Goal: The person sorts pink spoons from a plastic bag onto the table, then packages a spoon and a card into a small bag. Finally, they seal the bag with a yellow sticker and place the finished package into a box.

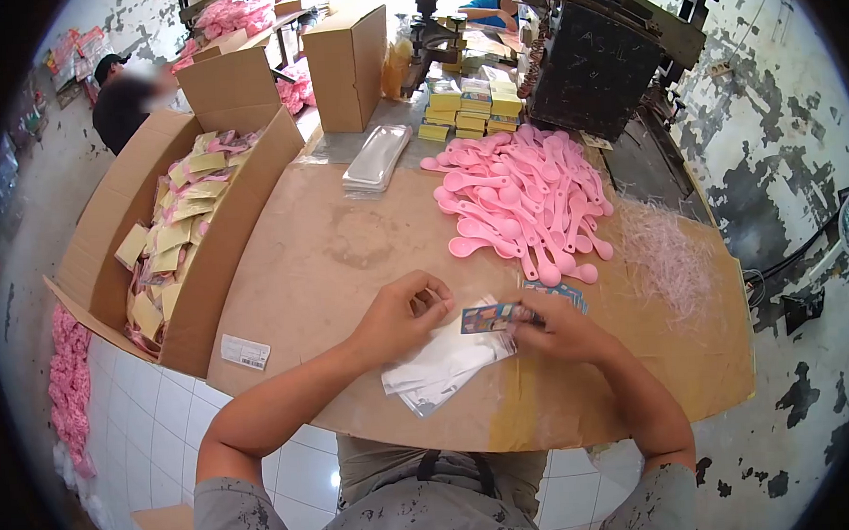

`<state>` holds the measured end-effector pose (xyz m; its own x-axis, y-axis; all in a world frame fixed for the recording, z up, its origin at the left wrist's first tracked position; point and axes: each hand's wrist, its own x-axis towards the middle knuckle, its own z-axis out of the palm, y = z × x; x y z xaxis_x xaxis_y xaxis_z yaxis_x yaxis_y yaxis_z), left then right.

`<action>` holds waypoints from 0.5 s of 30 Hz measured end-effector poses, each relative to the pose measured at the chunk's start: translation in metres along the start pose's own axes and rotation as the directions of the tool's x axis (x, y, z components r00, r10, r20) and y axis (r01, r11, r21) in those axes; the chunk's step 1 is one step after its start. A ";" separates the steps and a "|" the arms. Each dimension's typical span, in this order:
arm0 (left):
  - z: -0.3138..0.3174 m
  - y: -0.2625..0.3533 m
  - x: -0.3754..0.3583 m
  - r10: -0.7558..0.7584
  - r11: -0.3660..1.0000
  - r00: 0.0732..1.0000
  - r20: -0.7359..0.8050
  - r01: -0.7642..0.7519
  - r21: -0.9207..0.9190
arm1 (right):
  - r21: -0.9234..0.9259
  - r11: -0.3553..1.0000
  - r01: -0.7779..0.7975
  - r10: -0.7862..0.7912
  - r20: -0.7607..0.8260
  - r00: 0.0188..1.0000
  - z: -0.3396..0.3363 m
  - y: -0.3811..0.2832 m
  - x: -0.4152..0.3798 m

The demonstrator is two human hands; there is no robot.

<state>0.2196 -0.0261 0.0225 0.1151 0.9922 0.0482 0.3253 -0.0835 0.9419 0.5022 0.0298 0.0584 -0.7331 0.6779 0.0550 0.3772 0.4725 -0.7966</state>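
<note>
My left hand pinches the top of a clear plastic bag that lies on the brown table. My right hand holds a small printed card at the mouth of that bag. Under my right hand lies a small stack of more printed cards. A big heap of pink plastic spoons lies just beyond my hands.
An open cardboard box of packed yellow and pink packets stands at the left. A stack of clear bags, a closed carton, yellow card stacks and a black machine sit behind. Plastic shreds lie right. A person stands far left.
</note>
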 end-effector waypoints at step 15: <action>-0.001 0.002 0.002 -0.002 0.804 0.994 0.110 0.068 -0.591 | 0.546 0.838 -0.015 0.155 -0.213 0.965 0.004 0.041 -0.003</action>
<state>0.2200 -0.0241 0.0251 0.2173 0.9761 0.0091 -0.2858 0.0547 0.9567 0.5177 0.0447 0.0235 -0.5282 0.8472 0.0572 0.0175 0.0783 -0.9968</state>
